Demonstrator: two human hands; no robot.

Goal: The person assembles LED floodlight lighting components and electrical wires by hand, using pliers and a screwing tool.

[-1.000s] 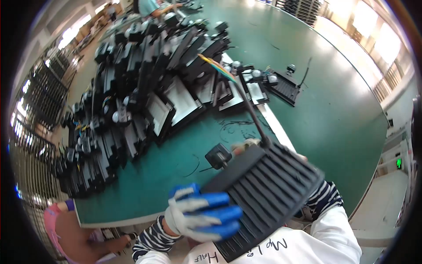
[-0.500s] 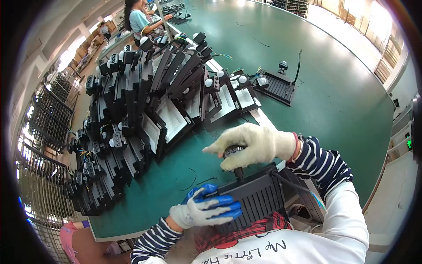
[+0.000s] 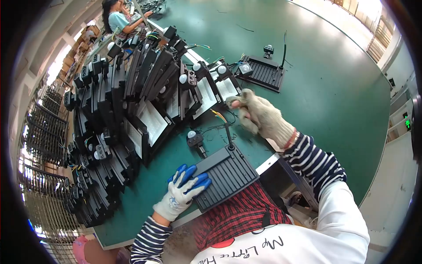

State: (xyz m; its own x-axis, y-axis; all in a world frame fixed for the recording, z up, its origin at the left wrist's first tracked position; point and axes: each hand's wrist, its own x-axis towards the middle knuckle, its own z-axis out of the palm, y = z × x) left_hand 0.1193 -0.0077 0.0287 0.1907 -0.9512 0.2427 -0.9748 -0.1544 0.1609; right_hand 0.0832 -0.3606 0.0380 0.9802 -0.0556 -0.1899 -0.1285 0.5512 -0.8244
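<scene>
Left hand (image 3: 182,190), blue-and-white coated glove: fingers (image 3: 196,180) spread apart and flat on the black ribbed metal lamp housing (image 3: 228,172), not wrapped round it. The housing lies ribs up at the near edge of the green counter (image 3: 334,88), its near corner hanging over the edge above a red plaid cloth (image 3: 239,215).

Right hand (image 3: 260,116), cream knit glove: fingers curled. It sits just beside the thin black cable (image 3: 227,132) rising from the housing's far edge, but I can't tell whether it pinches the cable.

Small black sensor with a white dome (image 3: 193,138) is just beyond the housing's far-left corner.

Room:
- Left and far-left are blocked by a leaning stack of black flat lamp units (image 3: 127,92), reaching close to the left hand.
- Right of and beyond the right hand is a wide run of bare green surface.
- A white strip (image 3: 269,162) marks the counter edge right of the housing, with an open dark bin (image 3: 290,187) below it.

Counts:
- Ribbed housings lying flat: 2. One is under the left hand; the second ribbed housing (image 3: 263,72) is well apart on the far side.
- Stacked units: too many and too overlapped to count.
- Other people: 1, a person in a teal shirt (image 3: 118,20) at the far end.
</scene>
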